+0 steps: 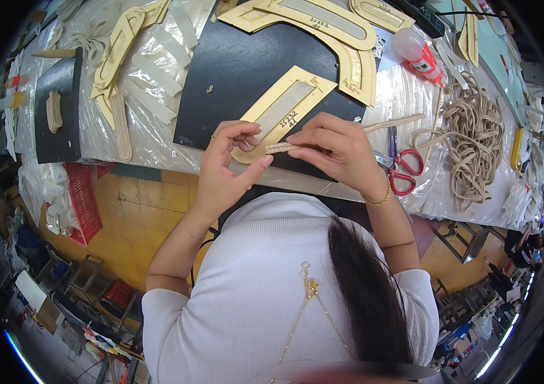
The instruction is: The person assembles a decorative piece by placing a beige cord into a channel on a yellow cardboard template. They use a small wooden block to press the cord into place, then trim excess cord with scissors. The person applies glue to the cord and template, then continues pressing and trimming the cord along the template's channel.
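Between the thumb and fingers of my right hand [336,146], a short end of beige braided cord [276,148] is pinched, pointing left. My left hand [230,160] is close to that end, its thumb and curled fingers apart, with nothing visible between them. Beneath both hands lies a cream card template [322,82] with a grey strip [284,104] along its middle. It rests on a black board [211,73]. A beige cord length [394,123] shows to the right of my right hand; whether it joins the pinched end is hidden.
Red-handled scissors [420,163] lie right of my right wrist, near a heap of beige cord [473,137]. A clear bottle with a red label [412,48] and more templates [355,35] are farther back. At left are a smaller black board [61,144] and a red crate [84,205].
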`<state>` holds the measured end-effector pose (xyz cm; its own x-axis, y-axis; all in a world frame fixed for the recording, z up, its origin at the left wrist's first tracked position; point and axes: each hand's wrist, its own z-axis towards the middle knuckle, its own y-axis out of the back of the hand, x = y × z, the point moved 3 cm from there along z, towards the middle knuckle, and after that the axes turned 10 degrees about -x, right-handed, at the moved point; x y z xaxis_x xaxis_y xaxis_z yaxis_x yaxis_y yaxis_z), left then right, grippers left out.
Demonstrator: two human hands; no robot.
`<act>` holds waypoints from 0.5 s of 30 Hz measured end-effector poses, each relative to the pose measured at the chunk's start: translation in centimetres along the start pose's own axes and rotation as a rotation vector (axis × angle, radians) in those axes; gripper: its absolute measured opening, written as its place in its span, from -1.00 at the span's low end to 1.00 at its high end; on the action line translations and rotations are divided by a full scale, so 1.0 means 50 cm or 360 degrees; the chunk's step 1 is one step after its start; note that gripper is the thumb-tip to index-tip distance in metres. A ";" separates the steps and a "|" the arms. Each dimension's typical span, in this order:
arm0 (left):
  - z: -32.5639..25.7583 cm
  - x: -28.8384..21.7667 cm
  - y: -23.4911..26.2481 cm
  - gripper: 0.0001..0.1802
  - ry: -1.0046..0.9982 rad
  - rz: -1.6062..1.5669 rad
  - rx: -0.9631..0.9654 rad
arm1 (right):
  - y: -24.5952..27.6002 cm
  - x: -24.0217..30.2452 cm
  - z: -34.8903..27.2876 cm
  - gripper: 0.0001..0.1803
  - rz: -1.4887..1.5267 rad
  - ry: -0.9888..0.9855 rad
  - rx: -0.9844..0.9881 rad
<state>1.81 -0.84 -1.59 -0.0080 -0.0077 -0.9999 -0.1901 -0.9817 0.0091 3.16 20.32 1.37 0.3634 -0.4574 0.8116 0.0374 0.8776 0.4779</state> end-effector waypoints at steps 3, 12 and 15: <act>-0.001 -0.009 -0.001 -0.57 -0.0009 0.0159 0.0083 | -0.001 0.002 0.002 -0.78 0.0016 -0.0001 0.0005; -0.004 -0.033 -0.013 -0.79 -0.0040 0.0144 0.0053 | 0.002 0.013 0.007 -0.79 0.0086 -0.0040 -0.0018; -0.006 -0.032 -0.009 -0.76 -0.0045 0.0114 0.0082 | 0.000 0.016 0.010 -0.80 0.0077 -0.0036 -0.0022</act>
<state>2.19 -0.43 0.02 -0.0510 -0.0714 -0.9961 -0.2381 -0.9678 0.0816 2.96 19.89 2.18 0.3437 -0.4176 0.8412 0.0334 0.9006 0.4334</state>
